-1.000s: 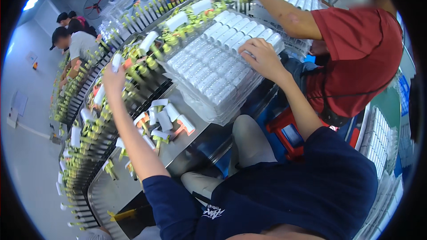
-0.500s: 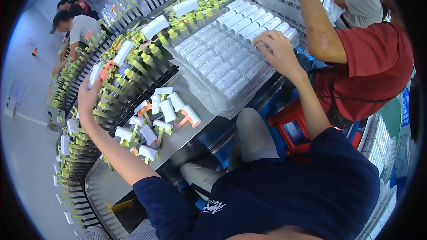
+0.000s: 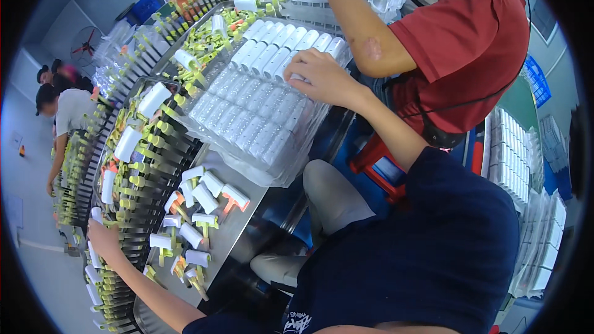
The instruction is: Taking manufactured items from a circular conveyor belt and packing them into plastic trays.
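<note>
My left hand is at the conveyor on the left, fingers closed about a white plastic shell at its edge; part of the grip is hidden. My right hand lies over the right side of a clear plastic tray filled with rows of white shells. Its fingers curl down around one white shell there. Several white shells on yellow-green and orange handled holders lie loose on the metal table between my arms.
Slatted conveyor with upright yellow-green holders curves along the left. A metal bin of yellow-green pieces stands behind the tray. Close on my right sits a co-worker in a red shirt, by a red stool. More trays are stacked far right.
The view has turned to the right. My left hand has moved down and nearer along the conveyor, still at a white shell. My right hand stays at the same side of the tray.
</note>
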The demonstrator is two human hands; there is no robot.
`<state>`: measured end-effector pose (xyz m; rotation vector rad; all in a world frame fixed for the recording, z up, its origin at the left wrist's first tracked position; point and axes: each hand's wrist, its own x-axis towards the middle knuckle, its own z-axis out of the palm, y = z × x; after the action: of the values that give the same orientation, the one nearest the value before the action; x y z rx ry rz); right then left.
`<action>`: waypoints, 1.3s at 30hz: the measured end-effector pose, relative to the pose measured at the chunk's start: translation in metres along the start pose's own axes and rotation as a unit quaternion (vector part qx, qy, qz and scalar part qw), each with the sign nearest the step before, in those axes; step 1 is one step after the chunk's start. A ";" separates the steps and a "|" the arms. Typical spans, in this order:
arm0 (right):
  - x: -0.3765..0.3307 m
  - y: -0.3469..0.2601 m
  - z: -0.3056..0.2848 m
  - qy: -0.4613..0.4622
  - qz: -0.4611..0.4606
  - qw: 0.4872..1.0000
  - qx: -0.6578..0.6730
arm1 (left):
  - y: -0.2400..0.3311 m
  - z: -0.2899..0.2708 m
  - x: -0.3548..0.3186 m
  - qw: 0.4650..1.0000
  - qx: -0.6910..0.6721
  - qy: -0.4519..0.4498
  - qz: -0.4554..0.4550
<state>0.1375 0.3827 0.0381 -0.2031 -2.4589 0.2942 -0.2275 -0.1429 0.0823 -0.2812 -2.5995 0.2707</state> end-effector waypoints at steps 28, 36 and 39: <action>0.021 0.021 -0.011 -0.047 -0.107 0.992 0.055 | 0.308 -0.119 -0.112 0.767 -0.560 0.135 0.283; 0.034 -0.021 -0.003 0.062 0.094 0.951 0.287 | 0.431 -0.110 -0.031 0.737 -0.566 0.073 0.362; 0.036 -0.029 0.018 0.052 0.070 0.931 0.354 | 0.464 -0.102 -0.010 0.829 -0.423 0.003 0.364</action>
<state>0.0963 0.3598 0.0528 -0.0762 -2.0816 1.1668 -0.0988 0.3130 0.0515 -1.5722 -2.3109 -0.6681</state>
